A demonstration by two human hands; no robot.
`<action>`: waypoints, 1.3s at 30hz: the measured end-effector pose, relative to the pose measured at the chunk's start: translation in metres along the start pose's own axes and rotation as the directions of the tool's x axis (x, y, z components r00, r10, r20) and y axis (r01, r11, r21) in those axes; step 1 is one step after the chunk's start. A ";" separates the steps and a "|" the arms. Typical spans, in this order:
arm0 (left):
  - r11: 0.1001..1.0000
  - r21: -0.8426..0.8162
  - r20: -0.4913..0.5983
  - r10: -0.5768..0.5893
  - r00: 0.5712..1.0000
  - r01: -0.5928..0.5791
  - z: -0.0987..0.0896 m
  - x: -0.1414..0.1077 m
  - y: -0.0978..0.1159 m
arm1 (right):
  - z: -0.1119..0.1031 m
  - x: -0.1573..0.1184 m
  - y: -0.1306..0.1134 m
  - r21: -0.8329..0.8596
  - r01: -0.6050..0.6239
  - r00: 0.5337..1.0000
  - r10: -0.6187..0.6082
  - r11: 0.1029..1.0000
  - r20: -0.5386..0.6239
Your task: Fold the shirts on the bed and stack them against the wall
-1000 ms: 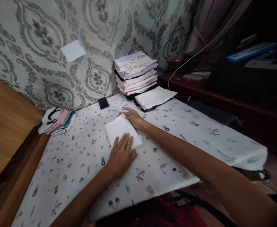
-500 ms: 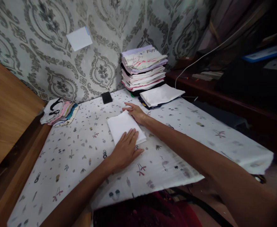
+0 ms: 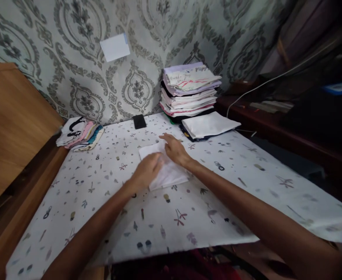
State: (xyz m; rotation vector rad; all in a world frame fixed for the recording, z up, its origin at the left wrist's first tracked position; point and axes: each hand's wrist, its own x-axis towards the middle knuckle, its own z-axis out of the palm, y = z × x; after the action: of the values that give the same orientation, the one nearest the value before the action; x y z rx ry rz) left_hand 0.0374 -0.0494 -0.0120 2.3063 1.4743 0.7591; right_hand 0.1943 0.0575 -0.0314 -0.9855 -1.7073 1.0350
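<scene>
A folded white cloth [image 3: 169,175] lies flat on the table with the patterned white cover [image 3: 100,202]. My left hand [image 3: 147,170] is over its left part, blurred by motion, with the fingers curled; whether they pinch the cloth I cannot make out. At the cloth's upper right edge rests my right hand [image 3: 175,149], its index finger stretched out toward the left and the other fingers partly bent. Nothing shows gripped in it.
Tall stack of folded clothes [image 3: 190,93] at the back; beside it a folded white garment [image 3: 210,125] on a dark one. Small clothes pile [image 3: 79,134] at left, black phone [image 3: 139,121] near the wall, wooden panel [image 3: 16,128] far left, cable [image 3: 255,86] at right.
My left hand has lifted from lying flat and moved toward the cloth's left side, its fingers curling. My right hand has shifted inward over the cloth. The camera view has turned slightly left.
</scene>
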 end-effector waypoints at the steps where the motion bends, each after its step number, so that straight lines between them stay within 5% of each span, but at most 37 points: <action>1: 0.999 0.015 -0.040 -0.036 0.999 0.036 -0.005 0.004 -0.012 | 0.004 -0.008 -0.002 -0.087 0.053 0.998 -0.050 0.995 0.037; 6: 0.958 0.227 0.027 -0.184 0.983 0.173 -0.003 0.001 -0.059 | 0.023 -0.036 0.006 -0.336 0.123 0.984 -0.070 0.934 0.166; 10: 0.934 0.284 0.082 -0.249 0.965 0.217 -0.001 -0.005 -0.067 | 0.025 -0.038 0.016 -0.393 0.119 0.980 -0.044 0.912 0.196; 14: 0.928 0.278 0.087 -0.280 0.956 0.246 -0.007 0.002 -0.056 | 0.019 -0.029 0.016 -0.417 0.128 0.974 -0.036 0.900 0.222; 17: 0.945 0.285 0.098 -0.193 0.976 0.158 0.000 0.000 -0.039 | 0.016 -0.021 0.016 -0.425 0.126 0.972 -0.026 0.896 0.235; 25: 0.968 0.214 0.291 0.063 0.955 -0.129 0.018 -0.066 0.012 | 0.013 -0.008 0.014 -0.616 0.143 0.953 0.059 0.775 0.296; 27: 0.991 0.115 0.280 0.040 0.959 -0.075 0.011 -0.080 0.016 | 0.007 0.000 0.009 -0.679 0.126 0.942 0.127 0.723 0.310; 29: 0.997 -0.027 0.160 -0.071 0.985 0.076 0.003 -0.085 0.016 | 0.000 0.012 0.004 -0.703 0.101 0.932 0.180 0.704 0.314; 31: 0.933 -0.248 0.028 -0.264 0.964 0.263 -0.006 -0.082 0.010 | -0.006 0.027 0.000 -0.698 0.075 0.922 0.216 0.712 0.320; 33: 0.758 -0.512 0.022 -0.459 0.888 0.404 -0.014 -0.071 0.004 | -0.009 0.043 -0.004 -0.686 0.040 0.911 0.256 0.727 0.325; 36: 0.405 -0.723 0.217 -0.636 0.741 0.559 -0.024 -0.051 -0.003 | -0.012 0.058 -0.009 -0.644 -0.040 0.899 0.308 0.764 0.310; 39: 0.255 -0.678 0.413 -0.644 0.644 0.690 -0.028 -0.038 -0.004 | -0.017 0.056 -0.016 -0.549 -0.124 0.904 0.322 0.827 0.281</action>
State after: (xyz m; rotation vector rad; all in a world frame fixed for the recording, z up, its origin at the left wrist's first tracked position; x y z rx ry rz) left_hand 0.0055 -0.0832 -0.0014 0.8354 1.4474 0.8163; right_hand 0.1915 0.1068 0.0031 -1.4414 -2.2978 0.9622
